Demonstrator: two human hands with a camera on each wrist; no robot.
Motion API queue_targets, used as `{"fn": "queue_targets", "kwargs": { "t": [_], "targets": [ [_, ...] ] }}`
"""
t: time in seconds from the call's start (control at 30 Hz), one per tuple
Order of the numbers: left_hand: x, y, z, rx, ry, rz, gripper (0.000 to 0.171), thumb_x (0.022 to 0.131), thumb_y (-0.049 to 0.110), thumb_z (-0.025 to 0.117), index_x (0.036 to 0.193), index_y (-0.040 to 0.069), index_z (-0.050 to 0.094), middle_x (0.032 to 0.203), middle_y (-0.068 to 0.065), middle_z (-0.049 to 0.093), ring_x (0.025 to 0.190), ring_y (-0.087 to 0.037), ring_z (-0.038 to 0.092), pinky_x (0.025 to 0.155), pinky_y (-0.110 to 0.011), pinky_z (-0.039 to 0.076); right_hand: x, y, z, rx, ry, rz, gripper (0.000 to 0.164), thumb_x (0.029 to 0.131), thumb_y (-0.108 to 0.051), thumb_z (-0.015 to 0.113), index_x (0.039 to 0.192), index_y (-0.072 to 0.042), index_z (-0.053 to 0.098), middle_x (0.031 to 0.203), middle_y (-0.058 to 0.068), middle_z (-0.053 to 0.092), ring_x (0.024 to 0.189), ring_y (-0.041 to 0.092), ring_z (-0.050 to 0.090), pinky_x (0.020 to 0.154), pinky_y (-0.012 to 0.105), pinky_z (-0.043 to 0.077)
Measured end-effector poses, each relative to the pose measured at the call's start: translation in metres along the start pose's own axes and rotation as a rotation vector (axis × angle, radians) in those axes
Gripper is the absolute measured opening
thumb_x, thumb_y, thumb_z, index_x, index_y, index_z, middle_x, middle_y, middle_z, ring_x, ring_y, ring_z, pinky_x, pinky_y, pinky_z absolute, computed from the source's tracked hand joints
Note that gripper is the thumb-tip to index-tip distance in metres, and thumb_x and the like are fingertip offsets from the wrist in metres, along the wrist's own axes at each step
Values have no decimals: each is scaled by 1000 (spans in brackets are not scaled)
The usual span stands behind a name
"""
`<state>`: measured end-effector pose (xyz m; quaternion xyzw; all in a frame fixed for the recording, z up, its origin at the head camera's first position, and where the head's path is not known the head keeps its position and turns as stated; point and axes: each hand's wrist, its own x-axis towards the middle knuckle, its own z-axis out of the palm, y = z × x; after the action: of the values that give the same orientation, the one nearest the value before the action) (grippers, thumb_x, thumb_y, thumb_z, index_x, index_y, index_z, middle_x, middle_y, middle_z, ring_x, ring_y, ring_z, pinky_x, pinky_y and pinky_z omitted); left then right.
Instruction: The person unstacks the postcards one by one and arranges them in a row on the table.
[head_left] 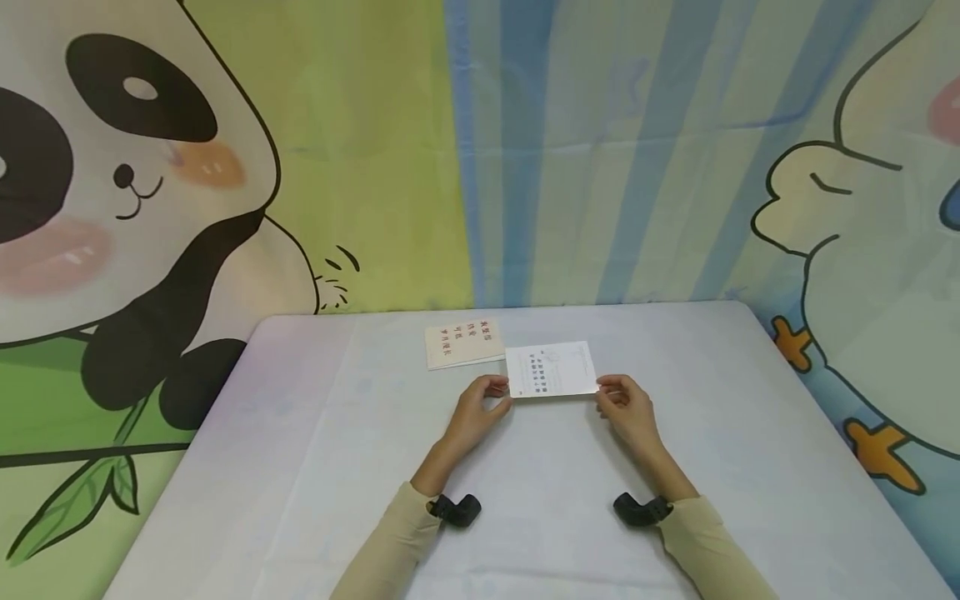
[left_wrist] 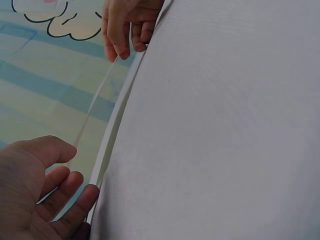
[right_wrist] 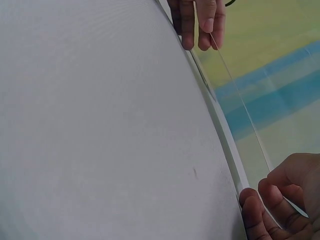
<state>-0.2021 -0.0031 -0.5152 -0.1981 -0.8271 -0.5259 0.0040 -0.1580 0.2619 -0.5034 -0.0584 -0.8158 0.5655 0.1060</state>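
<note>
A white card (head_left: 551, 369) with columns of dark printed characters is held above the white table in the head view. My left hand (head_left: 480, 410) pinches its left edge between thumb and fingers. At the opposite edge, my right hand (head_left: 627, 412) pinches it near the lower corner. Seen edge-on in the left wrist view, the card (left_wrist: 95, 100) is a thin strip running between the two hands. The right wrist view shows the same card (right_wrist: 243, 101) as a fine line. A beige card-like piece (head_left: 463, 343) with reddish characters lies behind my left hand, partly overlapped by the white card.
The white-covered table (head_left: 315, 467) extends to both sides and toward the front. Behind it hangs a printed backdrop (head_left: 375, 150) with a panda and stripes. Black wrist cameras (head_left: 459, 510) sit on both wrists.
</note>
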Motion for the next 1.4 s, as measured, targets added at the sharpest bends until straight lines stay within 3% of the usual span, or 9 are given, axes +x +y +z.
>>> {"fn": "queue_targets", "kwargs": {
  "t": [0.6, 0.97, 1.4],
  "targets": [
    [14, 13, 37, 40, -75, 20, 33, 91, 14, 68, 121, 4, 60, 115, -6, 64, 111, -21, 58, 99, -38, 44, -5, 20, -40, -43, 49, -11, 23, 91, 3, 61, 114, 8, 59, 101, 23, 61, 71, 1, 60, 63, 19, 54],
    [17, 22, 53, 57, -128, -7, 34, 91, 16, 68, 123, 6, 59, 116, -5, 64, 112, -19, 58, 100, -37, 44, -11, 24, -58, -70, 72, 9, 24, 92, 2, 60, 115, 9, 59, 102, 25, 62, 72, -2, 60, 65, 15, 52],
    [18, 32, 71, 91, -147, 26, 34, 90, 17, 69, 122, 8, 61, 115, -3, 65, 110, -18, 58, 100, -37, 42, -12, 32, -77, -52, 108, 6, 26, 92, 2, 60, 116, 11, 58, 103, 25, 60, 72, -1, 61, 65, 16, 53]
  ]
}}
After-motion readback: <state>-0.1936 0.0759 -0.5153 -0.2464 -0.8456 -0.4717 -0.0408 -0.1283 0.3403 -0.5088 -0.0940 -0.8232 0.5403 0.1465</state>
